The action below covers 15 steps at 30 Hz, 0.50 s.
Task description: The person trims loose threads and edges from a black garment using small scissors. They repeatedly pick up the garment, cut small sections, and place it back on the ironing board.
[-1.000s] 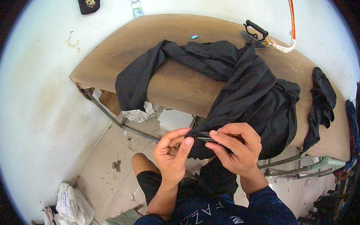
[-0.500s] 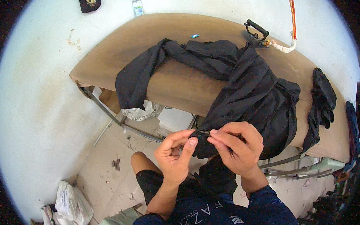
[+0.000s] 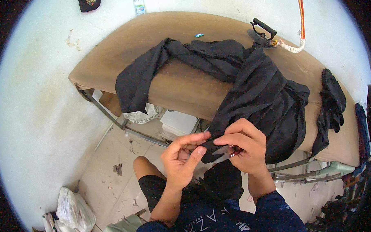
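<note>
A black garment (image 3: 250,89) lies spread across a brown padded ironing table (image 3: 180,85), one sleeve hanging off the near edge. My left hand (image 3: 181,159) pinches the garment's near hem between thumb and fingers. My right hand (image 3: 244,148) grips the same hem and also holds a small metal thread snip (image 3: 225,151) against the cloth. Both hands sit close together just off the table's near edge.
A black iron (image 3: 262,31) with a wrapped cord (image 3: 291,47) rests at the table's far side. Another dark cloth (image 3: 330,102) lies at the right end. A white box (image 3: 178,122) and bags (image 3: 74,210) sit on the floor. A bottle (image 3: 139,4) stands by the wall.
My hands have shifted slightly along the hem, fingers re-pinching the cloth. The garment and table are as before.
</note>
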Tool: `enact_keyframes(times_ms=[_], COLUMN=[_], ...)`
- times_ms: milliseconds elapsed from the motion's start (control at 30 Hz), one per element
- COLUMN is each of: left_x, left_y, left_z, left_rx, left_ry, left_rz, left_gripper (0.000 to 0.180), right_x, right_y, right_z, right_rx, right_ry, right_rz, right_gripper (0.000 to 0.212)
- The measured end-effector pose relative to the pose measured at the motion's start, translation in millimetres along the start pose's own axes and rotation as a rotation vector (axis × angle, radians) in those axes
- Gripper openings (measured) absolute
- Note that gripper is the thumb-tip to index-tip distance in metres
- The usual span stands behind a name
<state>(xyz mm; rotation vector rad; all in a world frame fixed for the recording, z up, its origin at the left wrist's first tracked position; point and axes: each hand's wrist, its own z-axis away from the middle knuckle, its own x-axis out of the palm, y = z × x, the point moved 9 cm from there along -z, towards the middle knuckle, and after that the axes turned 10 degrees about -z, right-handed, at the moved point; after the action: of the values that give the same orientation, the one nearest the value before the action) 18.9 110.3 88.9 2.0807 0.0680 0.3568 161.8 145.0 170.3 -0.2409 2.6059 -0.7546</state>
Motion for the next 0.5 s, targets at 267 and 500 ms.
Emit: enact_keyframes(times_ms=[267, 500], left_x=[8, -3], left_y=[-69, -92], left_z=[13, 7], left_rx=[-0.301, -0.557], left_ry=[-0.224, -0.012], left_rz=[0.217, 0.485], left_gripper=[0.072, 0.037], right_x=[-10, -24], right_y=[-3, -4], right_z=[8, 24], right_rx=[-0.096, -0.18], right_ry=[0.007, 0.015], right_rz=[-0.095, -0.132], right_gripper=[0.032, 0.013])
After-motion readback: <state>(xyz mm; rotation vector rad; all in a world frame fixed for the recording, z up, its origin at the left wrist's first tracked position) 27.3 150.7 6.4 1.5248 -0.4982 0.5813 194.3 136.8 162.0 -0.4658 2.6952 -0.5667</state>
